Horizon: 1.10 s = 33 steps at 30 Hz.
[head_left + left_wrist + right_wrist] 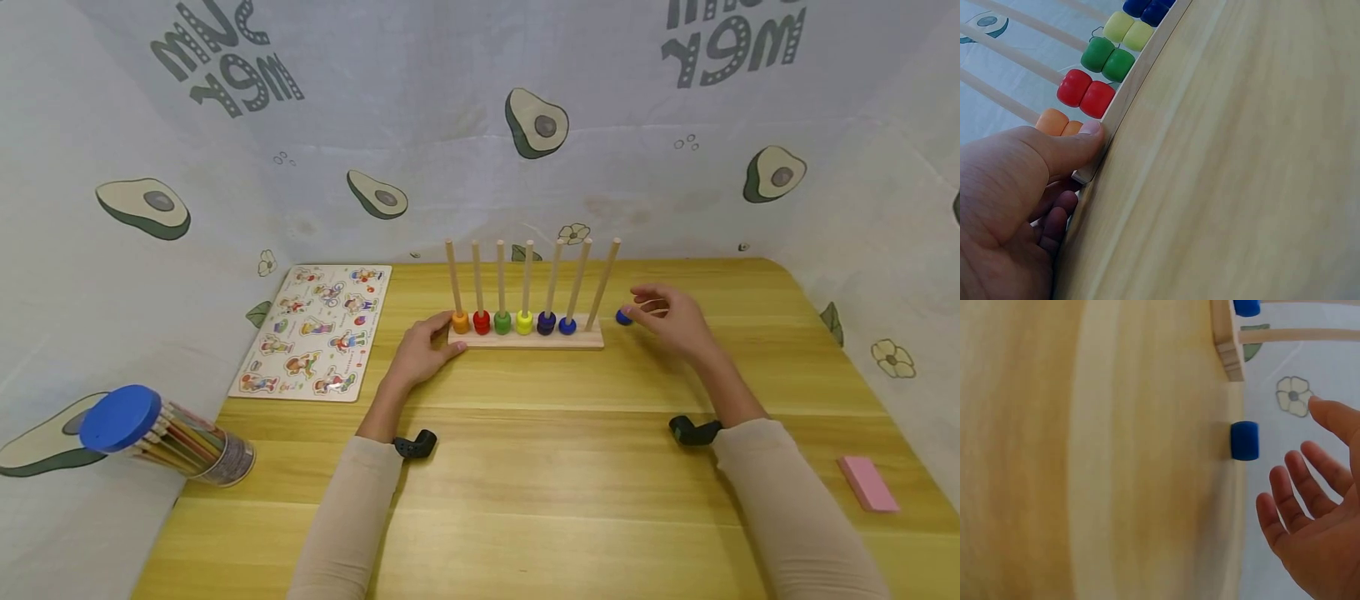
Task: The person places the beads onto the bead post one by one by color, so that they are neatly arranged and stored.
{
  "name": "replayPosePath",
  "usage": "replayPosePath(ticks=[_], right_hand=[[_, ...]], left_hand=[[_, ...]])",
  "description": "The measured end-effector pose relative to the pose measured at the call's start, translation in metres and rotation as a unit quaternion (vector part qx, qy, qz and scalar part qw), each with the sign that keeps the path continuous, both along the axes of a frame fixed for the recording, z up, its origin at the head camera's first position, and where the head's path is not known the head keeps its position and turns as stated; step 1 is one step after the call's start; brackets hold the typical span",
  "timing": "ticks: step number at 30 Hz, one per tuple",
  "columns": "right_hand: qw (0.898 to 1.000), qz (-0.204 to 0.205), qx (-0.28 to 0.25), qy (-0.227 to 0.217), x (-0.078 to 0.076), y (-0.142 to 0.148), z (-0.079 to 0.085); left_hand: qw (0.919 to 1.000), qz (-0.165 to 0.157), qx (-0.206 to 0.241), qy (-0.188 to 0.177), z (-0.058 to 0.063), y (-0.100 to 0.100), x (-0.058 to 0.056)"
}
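Note:
A wooden peg stand (pixel 528 340) lies across the back of the table, its upright pegs in a row. From left to right the pegs carry orange beads (pixel 461 322), red beads (pixel 1086 94), green beads (pixel 1108 59), yellow beads (pixel 524 322), dark blue-purple beads (pixel 546 323) and a blue bead (pixel 567 327); the rightmost peg (pixel 603 283) is bare. My left hand (pixel 422 354) grips the stand's left end, thumb along its front. A loose blue bead (pixel 1245 441) sits on the table past the right end. Beside it, my right hand (pixel 671 321) has relaxed, spread fingers, apart from the bead.
A board with colourful figure pictures (pixel 307 333) lies at the back left. A clear tube of pencils with a blue lid (pixel 180 437) stands at the left. A pink block (pixel 868 483) lies at the right edge. Patterned cloth (pixel 450 167) hangs behind the table.

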State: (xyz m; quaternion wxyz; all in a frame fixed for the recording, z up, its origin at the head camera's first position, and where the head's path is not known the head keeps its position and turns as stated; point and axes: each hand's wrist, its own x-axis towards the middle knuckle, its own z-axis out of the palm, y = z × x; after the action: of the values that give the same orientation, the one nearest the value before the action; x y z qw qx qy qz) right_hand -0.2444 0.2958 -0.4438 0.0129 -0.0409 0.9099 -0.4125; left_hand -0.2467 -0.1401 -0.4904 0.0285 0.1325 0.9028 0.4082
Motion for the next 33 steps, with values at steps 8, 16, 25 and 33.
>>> replayPosePath(ticks=[8, 16, 25, 33], right_hand=[[0.999, 0.005, 0.006, -0.035, -0.003, 0.004, -0.009], [0.999, 0.019, 0.029, -0.042, -0.009, 0.006, -0.016], [0.998, 0.033, 0.039, -0.039, -0.011, 0.005, -0.018], [0.998, 0.024, 0.046, -0.039, -0.011, 0.003, -0.016]], left_hand=[[0.9999, 0.004, 0.004, -0.009, 0.000, 0.002, 0.000], [1.0000, 0.006, 0.003, -0.006, 0.000, 0.003, -0.001], [1.0000, 0.004, -0.002, -0.001, 0.001, 0.002, -0.001], [1.0000, 0.007, 0.000, -0.006, 0.002, 0.002, -0.001]])
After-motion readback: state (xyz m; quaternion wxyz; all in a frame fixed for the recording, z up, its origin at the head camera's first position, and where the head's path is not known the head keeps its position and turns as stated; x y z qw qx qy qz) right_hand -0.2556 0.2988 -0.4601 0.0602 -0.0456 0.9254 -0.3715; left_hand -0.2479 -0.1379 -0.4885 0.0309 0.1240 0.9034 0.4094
